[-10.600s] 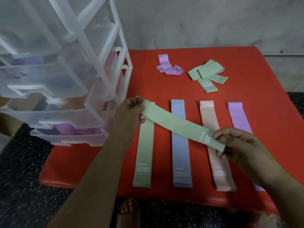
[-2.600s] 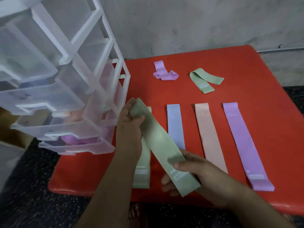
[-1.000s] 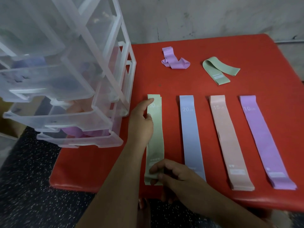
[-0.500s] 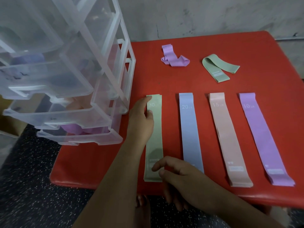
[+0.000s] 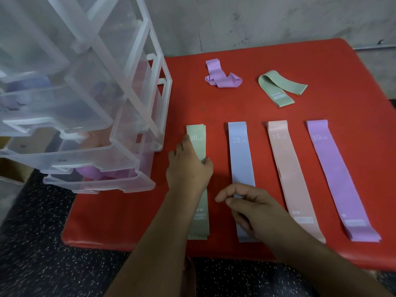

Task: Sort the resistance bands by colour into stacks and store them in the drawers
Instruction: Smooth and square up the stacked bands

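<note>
Four flat stacks of bands lie side by side on the red table [image 5: 267, 108]: green [image 5: 198, 142], blue [image 5: 241, 155], pink [image 5: 288, 163] and purple [image 5: 334, 168]. My left hand [image 5: 188, 168] lies on the green stack, fingers pointing away, thumb at the stack's right edge. My right hand [image 5: 246, 207] hovers over the near end of the blue stack with loosely curled fingers and holds nothing. A crumpled purple band [image 5: 220, 77] and a folded green band [image 5: 278, 88] lie loose at the back.
A clear plastic drawer unit [image 5: 85, 116] stands on the table's left side, its lower drawers pulled out and holding purple and pinkish bands. A grey wall rises behind the table. Dark speckled floor shows below the near edge.
A green band held in both hands now lies on the green stack. In the last half second my right hand lifted off the stack's near end and moved right; my left hand stays on it.
</note>
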